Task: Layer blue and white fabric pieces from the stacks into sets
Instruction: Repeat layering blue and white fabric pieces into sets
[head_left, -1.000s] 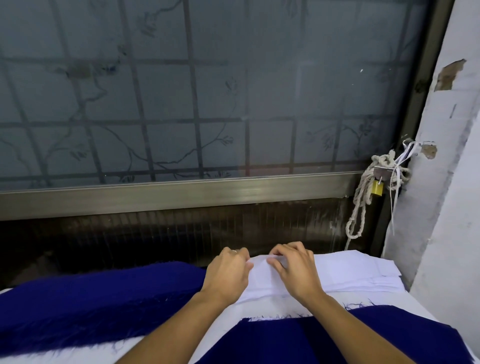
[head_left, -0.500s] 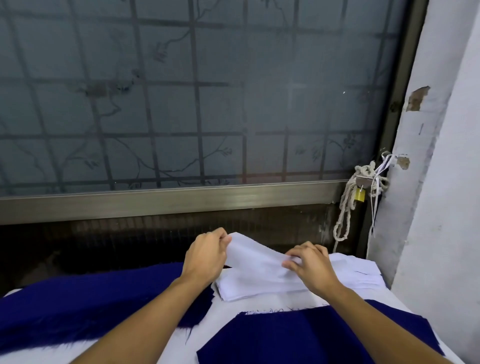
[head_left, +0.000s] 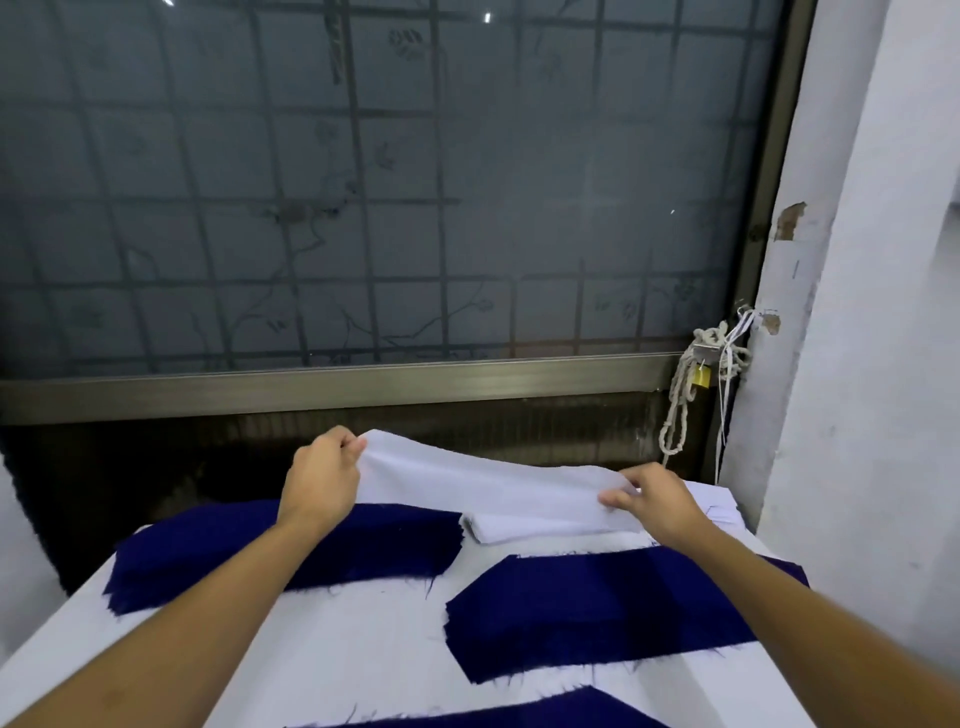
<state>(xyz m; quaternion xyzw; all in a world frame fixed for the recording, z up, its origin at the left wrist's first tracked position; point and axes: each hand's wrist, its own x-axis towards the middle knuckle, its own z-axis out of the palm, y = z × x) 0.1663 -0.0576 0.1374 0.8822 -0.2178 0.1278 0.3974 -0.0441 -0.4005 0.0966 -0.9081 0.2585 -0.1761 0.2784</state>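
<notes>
The left hand (head_left: 322, 480) and right hand (head_left: 657, 499) each pinch an end of a white fabric piece (head_left: 483, 486) — lifted just above the white stack (head_left: 519, 530) beneath it.

Open table (head_left: 358, 660) between blue stack (head_left: 260, 556) and blue pile (head_left: 597, 608)

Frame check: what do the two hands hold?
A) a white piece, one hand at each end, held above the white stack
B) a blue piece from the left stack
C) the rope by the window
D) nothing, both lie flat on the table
A: the left hand and the right hand each pinch an end of the white piece, which hangs between them above the white stack.
</notes>
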